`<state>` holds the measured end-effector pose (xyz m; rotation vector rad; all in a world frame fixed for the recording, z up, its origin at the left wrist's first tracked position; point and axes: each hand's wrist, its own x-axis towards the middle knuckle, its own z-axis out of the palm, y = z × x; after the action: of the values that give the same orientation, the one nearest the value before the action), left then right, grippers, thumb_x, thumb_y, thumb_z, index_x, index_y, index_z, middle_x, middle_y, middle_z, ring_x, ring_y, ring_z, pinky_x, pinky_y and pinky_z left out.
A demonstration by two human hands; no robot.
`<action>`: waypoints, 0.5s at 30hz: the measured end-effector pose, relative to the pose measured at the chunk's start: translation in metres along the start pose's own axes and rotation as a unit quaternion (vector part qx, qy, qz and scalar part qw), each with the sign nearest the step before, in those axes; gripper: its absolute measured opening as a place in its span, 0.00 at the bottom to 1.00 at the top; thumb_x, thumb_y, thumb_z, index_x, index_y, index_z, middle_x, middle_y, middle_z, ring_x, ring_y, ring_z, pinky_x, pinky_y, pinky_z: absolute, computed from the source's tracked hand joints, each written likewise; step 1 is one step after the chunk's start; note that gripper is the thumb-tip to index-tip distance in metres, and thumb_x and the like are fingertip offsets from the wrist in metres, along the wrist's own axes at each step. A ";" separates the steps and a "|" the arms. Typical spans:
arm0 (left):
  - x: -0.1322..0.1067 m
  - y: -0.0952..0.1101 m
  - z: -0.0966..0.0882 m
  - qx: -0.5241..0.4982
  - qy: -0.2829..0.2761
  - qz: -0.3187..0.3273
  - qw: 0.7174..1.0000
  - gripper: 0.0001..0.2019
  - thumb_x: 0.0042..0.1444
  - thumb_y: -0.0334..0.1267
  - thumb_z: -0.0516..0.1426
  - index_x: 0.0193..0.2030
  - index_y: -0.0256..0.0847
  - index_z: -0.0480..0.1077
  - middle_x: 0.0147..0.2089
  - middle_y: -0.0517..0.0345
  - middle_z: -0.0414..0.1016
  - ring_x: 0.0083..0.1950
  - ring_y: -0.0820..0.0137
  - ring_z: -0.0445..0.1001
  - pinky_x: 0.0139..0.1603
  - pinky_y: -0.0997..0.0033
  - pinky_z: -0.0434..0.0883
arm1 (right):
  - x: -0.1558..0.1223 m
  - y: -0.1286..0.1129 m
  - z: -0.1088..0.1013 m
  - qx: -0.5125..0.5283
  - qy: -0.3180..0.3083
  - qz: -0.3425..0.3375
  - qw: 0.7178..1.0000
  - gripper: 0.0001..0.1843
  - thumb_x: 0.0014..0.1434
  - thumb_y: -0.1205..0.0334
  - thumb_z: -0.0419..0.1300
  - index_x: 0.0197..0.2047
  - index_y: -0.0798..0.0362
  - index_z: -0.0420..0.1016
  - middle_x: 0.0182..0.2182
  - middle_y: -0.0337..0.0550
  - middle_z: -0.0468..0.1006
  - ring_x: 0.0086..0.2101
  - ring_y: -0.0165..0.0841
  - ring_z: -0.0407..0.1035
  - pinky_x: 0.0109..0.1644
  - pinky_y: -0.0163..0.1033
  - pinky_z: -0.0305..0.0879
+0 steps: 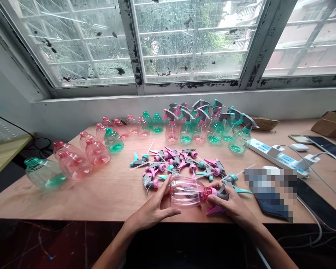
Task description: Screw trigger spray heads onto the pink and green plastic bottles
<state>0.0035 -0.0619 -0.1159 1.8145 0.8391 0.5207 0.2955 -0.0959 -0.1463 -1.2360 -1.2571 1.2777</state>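
Observation:
A clear pink bottle (186, 192) lies on its side at the near edge of the wooden table (112, 192). My left hand (154, 209) cups its base, thumb and fingers spread around it. At the bottle's neck a grey and pink trigger sprayer head (220, 194) sits, and my right hand (231, 203) is closed around it. Just behind lies a pile of loose sprayer heads (179, 164) in grey, pink and teal.
Capless pink and teal bottles (72, 160) stand at the left. Bottles with sprayers fitted (210, 127) stand in a group at the back. To the right are a white power strip (280, 157), cables, phones (327, 147) and a cardboard box (332, 123).

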 end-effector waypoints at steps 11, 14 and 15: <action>0.003 -0.003 0.000 -0.042 0.012 0.015 0.999 0.53 0.57 0.34 0.67 0.76 0.53 0.34 0.81 0.53 0.37 0.79 0.57 0.44 0.78 0.56 0.48 | -0.001 0.000 -0.001 0.000 -0.004 0.001 1.000 0.21 0.53 0.46 0.71 0.41 0.52 0.75 0.31 0.37 0.77 0.32 0.36 0.70 0.38 0.40 0.67; 0.004 -0.006 0.002 -0.053 0.015 0.028 0.998 0.48 0.58 0.33 0.66 0.76 0.52 0.40 0.81 0.54 0.38 0.80 0.58 0.38 0.78 0.57 0.48 | 0.000 0.001 -0.001 0.013 -0.003 0.018 1.000 0.23 0.53 0.46 0.71 0.43 0.53 0.74 0.32 0.39 0.78 0.33 0.38 0.72 0.40 0.44 0.70; 0.004 -0.007 0.002 -0.048 0.015 0.034 0.998 0.47 0.59 0.32 0.65 0.76 0.53 0.40 0.81 0.55 0.37 0.80 0.58 0.38 0.78 0.57 0.50 | 0.000 0.001 -0.001 0.012 -0.002 0.021 1.000 0.22 0.53 0.47 0.71 0.43 0.53 0.74 0.32 0.39 0.78 0.33 0.38 0.73 0.40 0.44 0.71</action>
<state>0.0061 -0.0585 -0.1230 1.7555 0.7622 0.6240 0.2967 -0.0954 -0.1473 -1.2489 -1.2215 1.3222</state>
